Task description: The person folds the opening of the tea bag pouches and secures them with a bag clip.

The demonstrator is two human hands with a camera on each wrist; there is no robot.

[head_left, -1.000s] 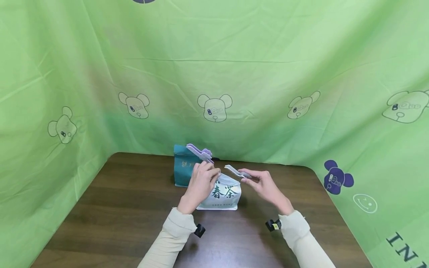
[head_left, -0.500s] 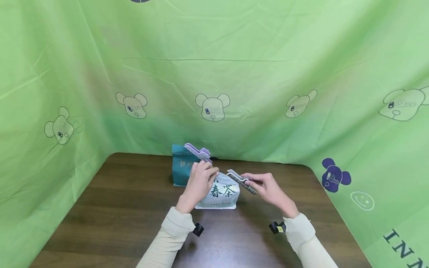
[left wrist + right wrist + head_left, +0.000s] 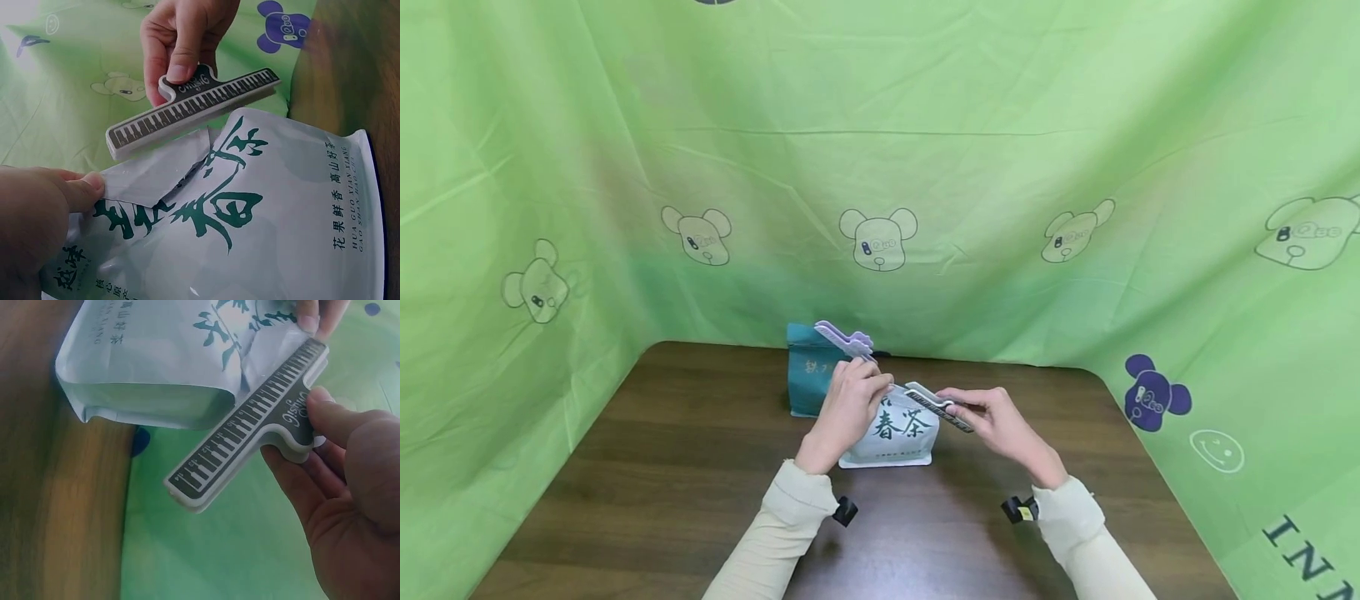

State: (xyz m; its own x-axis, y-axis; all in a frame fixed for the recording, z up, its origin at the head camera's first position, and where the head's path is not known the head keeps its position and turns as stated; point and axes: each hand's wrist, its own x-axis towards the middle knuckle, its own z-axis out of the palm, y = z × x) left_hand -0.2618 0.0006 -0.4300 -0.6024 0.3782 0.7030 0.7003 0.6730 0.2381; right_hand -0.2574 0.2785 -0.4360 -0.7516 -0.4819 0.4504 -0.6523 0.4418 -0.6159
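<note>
A white tea bag (image 3: 887, 452) with green characters stands on the table, its top folded over. My left hand (image 3: 848, 404) pinches the folded flap (image 3: 165, 165) at its left corner, thumb visible in the left wrist view. In my right hand (image 3: 1007, 425) is a sealing clip (image 3: 250, 428) with a black-and-white piano-key pattern, held by its handles between thumb and fingers. The clip lies along the fold at the bag's upper right edge. Whether its jaws are around the fold or only beside it, I cannot tell.
Behind the white bag, to the left, stands a teal bag (image 3: 805, 383) partly hidden by my left hand. A lilac clip (image 3: 842, 337) sits at its top. Green printed cloth (image 3: 880, 167) encloses the brown wooden table (image 3: 685, 467) at the back and sides.
My right hand has turned the clip so that its piano-key face shows, and lowered it to the bag's top right. My left hand has kept its hold on the fold.
</note>
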